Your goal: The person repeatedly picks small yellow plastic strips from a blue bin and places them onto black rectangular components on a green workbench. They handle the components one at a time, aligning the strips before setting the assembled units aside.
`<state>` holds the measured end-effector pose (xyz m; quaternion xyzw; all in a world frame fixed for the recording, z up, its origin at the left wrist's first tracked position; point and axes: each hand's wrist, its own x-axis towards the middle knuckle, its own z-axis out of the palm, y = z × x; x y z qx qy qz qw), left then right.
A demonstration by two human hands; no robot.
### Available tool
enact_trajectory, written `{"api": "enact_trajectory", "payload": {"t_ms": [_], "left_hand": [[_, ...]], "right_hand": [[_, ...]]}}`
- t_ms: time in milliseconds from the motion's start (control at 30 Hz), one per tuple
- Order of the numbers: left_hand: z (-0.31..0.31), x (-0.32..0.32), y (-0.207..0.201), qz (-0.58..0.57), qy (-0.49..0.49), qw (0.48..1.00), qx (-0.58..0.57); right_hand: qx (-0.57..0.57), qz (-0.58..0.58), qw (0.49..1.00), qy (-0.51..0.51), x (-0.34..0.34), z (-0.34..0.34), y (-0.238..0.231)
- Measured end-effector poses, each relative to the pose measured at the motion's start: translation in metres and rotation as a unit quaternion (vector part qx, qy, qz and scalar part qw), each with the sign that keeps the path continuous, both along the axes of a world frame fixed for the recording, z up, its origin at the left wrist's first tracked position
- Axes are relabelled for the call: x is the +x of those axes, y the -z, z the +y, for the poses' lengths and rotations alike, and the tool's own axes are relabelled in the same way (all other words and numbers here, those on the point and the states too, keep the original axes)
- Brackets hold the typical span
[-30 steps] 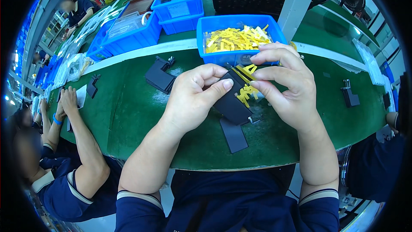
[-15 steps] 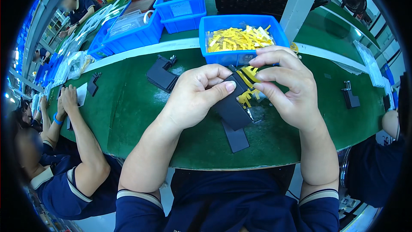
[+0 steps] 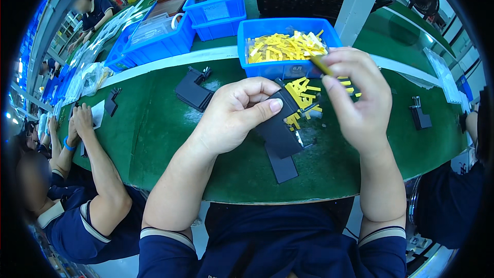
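Observation:
My left hand (image 3: 239,116) grips a flat black part (image 3: 278,131) between thumb and fingers, over the bench. Clear of that part, my right hand (image 3: 357,95) is raised and slightly blurred, pinching a dark yellow strip (image 3: 320,65) at its fingertips, in front of the blue bin (image 3: 329,25). Loose yellow strips (image 3: 301,92) lie on the bench just beyond the black part, between my hands. A second black plate (image 3: 283,167) shows partly from beneath the held part.
Yellow strips (image 3: 285,46) fill the bin. Black parts (image 3: 193,90) lie left of my hands, another black part (image 3: 421,117) far right. Blue crates (image 3: 215,10) stand at the back left, beside a grey post (image 3: 360,5). A co-worker's hands (image 3: 80,121) work at left.
My right hand has moved right and up, away from the black part, with a yellow strip in its fingers. My left hand stays nearly still with the black part.

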<state>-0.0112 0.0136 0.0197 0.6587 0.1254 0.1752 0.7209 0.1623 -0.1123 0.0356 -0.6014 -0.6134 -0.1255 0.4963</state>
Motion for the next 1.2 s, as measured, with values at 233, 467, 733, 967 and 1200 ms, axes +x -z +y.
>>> {"api": "enact_trajectory", "payload": {"t_ms": [233, 467, 733, 967, 1200], "left_hand": [[-0.008, 0.008, 0.014, -0.103, -0.079, 0.988, 0.087], [-0.009, 0.008, 0.018, -0.057, -0.173, 0.976, 0.118], [-0.016, 0.008, 0.015, -0.079, -0.178, 0.96, 0.2], [-0.012, 0.011, 0.024, -0.068, -0.192, 0.97, 0.131], [-0.012, 0.012, 0.028, -0.08, -0.198, 0.969, 0.123]], "right_hand": [[-0.178, 0.321, 0.913, -0.178, -0.002, 0.005, 0.016], [0.046, 0.022, 0.999, 0.013, -0.013, 0.003, 0.006], [-0.03, 0.451, 0.87, -0.199, -0.004, 0.004, 0.012], [0.062, 0.062, 0.996, 0.012, -0.011, 0.006, 0.012], [0.067, -0.007, 0.997, 0.044, -0.013, 0.005, 0.011]]}}
